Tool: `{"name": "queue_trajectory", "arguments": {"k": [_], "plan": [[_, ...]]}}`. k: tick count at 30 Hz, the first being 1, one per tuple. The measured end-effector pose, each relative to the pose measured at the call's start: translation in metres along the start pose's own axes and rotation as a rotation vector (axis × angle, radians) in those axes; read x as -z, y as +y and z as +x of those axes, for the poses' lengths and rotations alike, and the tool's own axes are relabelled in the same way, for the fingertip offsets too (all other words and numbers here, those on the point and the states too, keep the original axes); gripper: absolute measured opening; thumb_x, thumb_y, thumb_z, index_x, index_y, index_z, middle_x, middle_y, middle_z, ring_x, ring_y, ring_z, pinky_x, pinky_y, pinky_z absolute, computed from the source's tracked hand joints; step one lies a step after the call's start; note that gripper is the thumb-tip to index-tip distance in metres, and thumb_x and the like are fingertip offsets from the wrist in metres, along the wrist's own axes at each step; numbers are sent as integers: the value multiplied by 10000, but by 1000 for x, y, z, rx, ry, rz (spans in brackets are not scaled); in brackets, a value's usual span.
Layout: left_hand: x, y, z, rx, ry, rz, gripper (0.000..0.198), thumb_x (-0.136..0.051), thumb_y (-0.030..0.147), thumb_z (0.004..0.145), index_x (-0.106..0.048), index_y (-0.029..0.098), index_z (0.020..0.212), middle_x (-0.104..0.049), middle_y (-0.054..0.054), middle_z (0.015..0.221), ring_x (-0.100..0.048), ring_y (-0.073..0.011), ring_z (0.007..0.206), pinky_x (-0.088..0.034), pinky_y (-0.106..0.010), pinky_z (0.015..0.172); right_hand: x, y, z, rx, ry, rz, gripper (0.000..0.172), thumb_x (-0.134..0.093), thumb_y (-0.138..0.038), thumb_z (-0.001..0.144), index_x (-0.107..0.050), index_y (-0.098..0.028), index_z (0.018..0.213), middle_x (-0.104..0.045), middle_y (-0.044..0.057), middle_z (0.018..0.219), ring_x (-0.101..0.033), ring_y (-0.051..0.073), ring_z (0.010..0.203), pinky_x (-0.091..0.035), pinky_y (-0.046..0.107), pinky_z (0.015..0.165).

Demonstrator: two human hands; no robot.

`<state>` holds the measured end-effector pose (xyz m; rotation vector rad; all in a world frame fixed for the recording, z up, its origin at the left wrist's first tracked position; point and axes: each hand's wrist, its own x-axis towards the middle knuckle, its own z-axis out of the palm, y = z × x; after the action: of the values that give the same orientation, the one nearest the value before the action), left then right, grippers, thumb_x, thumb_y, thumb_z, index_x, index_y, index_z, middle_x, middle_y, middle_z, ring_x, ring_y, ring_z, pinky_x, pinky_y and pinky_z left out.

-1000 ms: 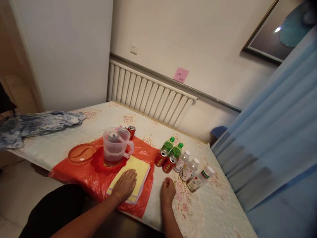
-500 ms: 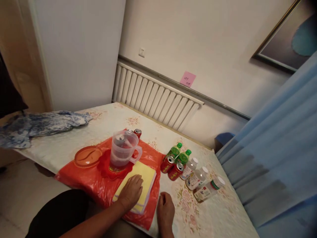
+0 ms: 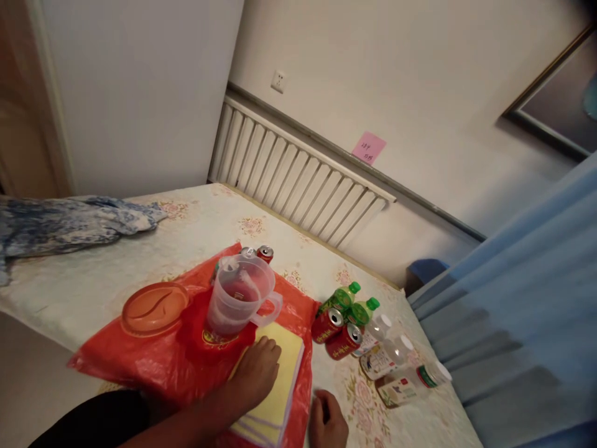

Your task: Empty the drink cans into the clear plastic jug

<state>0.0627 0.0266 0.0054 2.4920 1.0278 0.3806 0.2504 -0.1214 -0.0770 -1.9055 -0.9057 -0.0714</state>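
My left hand (image 3: 257, 372) rests on a flat yellow stack (image 3: 288, 358) with pale purplish edges; I cannot tell whether it is cloth or paper. Its fingers lie over the top without gripping. My right hand (image 3: 329, 420) is loosely curled on the flowered tablecloth (image 3: 366, 398), beside the stack, with nothing visible in it. A translucent plastic jug (image 3: 242, 295) stands upright in a red scalloped dish (image 3: 198, 339), its handle towards the stack. Left of it lies an orange-red round lid (image 3: 155, 309). All these sit on a red plastic sheet (image 3: 116, 354).
Two red cans (image 3: 344, 341), green-capped bottles (image 3: 342, 298) and several clear bottles with white caps (image 3: 405, 384) stand in a group at right. More cans (image 3: 265, 254) are behind the jug. Blue-white fabric (image 3: 79, 224) lies at left; a radiator (image 3: 298, 174) lines the wall.
The view has shifted closer, so the table's things appear lower and larger. My left hand stays on the yellow stack, its fingers slightly more bent. My right hand stays curled on the tablecloth.
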Motion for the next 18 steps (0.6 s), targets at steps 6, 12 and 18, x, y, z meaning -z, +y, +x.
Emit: {"name": "queue_trajectory", "arguments": {"k": [6, 12, 18], "plan": [[-10, -5, -6, -57, -49, -20, 241, -491, 130, 857, -655, 172, 1029, -647, -129, 1109, -541, -316, 1057, -437, -497, 926, 7, -20, 22, 35, -85, -20, 291, -600, -502, 789, -737, -245, 792, -750, 66, 714, -700, 259, 618, -547, 318, 584], [-9, -10, -5, -73, -46, -95, 238, -491, 137, 860, -642, 202, 1032, -638, -110, 1100, -541, -294, 1050, -444, -475, 919, -47, -119, 120, 232, -266, 123, 252, -597, -384, 827, -723, -186, 918, -719, 46, 758, -658, 203, 659, -528, 292, 634], [-10, -16, -6, -145, -45, -194, 236, -468, 124, 872, -618, 214, 1030, -623, -96, 1083, -544, -264, 1043, -443, -434, 942, -150, -205, 203, 549, -466, 123, 583, -628, -280, 812, -559, -190, 1384, -664, 123, 1261, -659, 186, 881, -556, 325, 788]]}}
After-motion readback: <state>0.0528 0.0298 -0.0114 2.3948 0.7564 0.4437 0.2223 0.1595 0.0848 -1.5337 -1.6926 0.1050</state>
